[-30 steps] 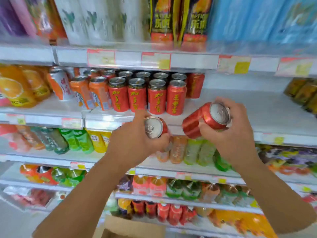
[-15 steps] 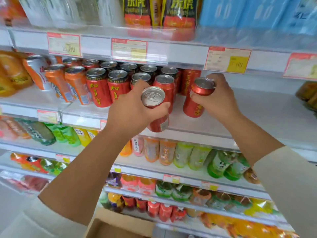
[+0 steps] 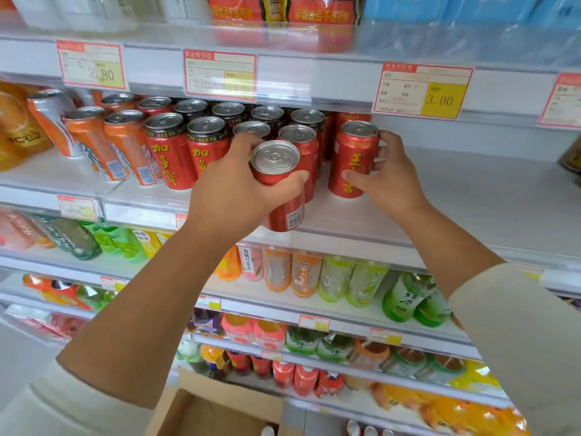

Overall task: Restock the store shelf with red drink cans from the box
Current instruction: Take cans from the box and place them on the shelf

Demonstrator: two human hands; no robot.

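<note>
The upright red can (image 3: 353,158) is standing on the shelf (image 3: 465,196), just right of the stocked red cans (image 3: 171,152), with the fingers and thumb of the right hand (image 3: 393,180) curling round its side. The tilted red can (image 3: 278,180) is leaning toward the camera over the shelf's front edge, with the left hand (image 3: 229,193) wrapping round its body. Orange cans (image 3: 125,146) are lining the shelf farther left. A cardboard box (image 3: 220,413) is sitting open down below.

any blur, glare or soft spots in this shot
Head view: sharp at centre, the nearest red can and the 3.00 price tag crisp; head view edges soft, the orange bottles smeared; head view glossy top shelf lip mirrors the red packs.
</note>
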